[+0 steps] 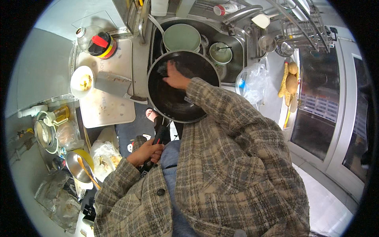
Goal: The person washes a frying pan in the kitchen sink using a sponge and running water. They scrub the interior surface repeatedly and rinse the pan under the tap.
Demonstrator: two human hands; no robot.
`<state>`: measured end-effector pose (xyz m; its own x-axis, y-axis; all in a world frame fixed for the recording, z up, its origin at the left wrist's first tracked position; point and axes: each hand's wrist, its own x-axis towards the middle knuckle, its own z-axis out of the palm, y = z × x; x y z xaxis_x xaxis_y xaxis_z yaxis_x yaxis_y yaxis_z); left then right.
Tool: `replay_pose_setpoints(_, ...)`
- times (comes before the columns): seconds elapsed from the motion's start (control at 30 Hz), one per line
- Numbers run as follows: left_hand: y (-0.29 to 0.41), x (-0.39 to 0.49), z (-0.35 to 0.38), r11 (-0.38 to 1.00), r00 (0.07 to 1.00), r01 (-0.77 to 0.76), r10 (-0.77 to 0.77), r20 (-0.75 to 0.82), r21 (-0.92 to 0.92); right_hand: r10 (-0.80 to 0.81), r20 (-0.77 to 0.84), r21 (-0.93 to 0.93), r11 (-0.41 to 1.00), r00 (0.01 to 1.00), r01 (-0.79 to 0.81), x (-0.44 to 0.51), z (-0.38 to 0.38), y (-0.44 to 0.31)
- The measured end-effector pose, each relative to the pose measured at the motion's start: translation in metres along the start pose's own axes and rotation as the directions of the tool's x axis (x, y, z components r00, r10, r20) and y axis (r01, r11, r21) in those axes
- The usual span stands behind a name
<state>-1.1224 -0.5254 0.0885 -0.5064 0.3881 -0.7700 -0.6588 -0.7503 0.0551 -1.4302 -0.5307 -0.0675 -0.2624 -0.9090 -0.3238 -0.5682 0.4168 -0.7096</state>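
My left hand (151, 151) grips the black handle (160, 137) of a dark wok (177, 100), low in front of my body. The wok is held tilted over the sink's near edge, its inside facing me. My right hand (176, 77) reaches into the wok, near its inner wall, with thumb and fingers apart. Beside the fingers is a blurred greyish patch; whether it is a scourer or a wet sheen I cannot make out. Behind the wok, a pale green bowl (182, 37) and a smaller bowl (221, 56) with a utensil in it sit in the steel sink (237, 69).
At left, a cleaver (114, 84) and a white bowl with food residue (82, 82) lie on a cutting board (106, 114). A lidded jar (102, 46) stands behind them. The faucet (242, 14) overhangs the sink. A plastic bag (254, 81) is right of it.
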Motion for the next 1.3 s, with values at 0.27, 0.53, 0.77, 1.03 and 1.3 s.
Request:
replay_pose_setpoints(0.27, -0.004, 0.009, -0.008, 0.999, 1.000, -0.006, 0.004, 0.029, 0.043, -0.147, 0.464, 0.166, 0.983, 0.874, 0.077, -0.077, 0.022, -0.045)
replay_pose_setpoints(0.53, -0.013, 0.009, 0.008, 0.991, 0.991, -0.095, 0.102, -0.084, 0.091, 0.435, -0.227, -0.401, 0.773, 0.871, -0.491, 0.035, 0.021, 0.022)
replay_pose_setpoints(0.77, -0.014, 0.018, -0.001, 0.967, 0.991, -0.117, 0.129, -0.042, 0.226, 0.280, -0.072, -0.101, 0.953, 0.957, -0.286, 0.007, 0.038, -0.066)
replay_pose_setpoints(1.03, -0.015, 0.016, -0.003, 0.966, 0.987, -0.128, 0.145, -0.062, 0.223, 0.532, -0.083, 0.061, 0.847, 0.843, -0.528, 0.008, -0.004, 0.000)
replay_pose_setpoints(1.3, -0.012, 0.016, -0.003, 0.970, 0.993, -0.107, 0.116, -0.032, 0.217, 0.278, 0.207, -0.142, 0.957, 0.938, -0.252, -0.017, 0.021, -0.028)
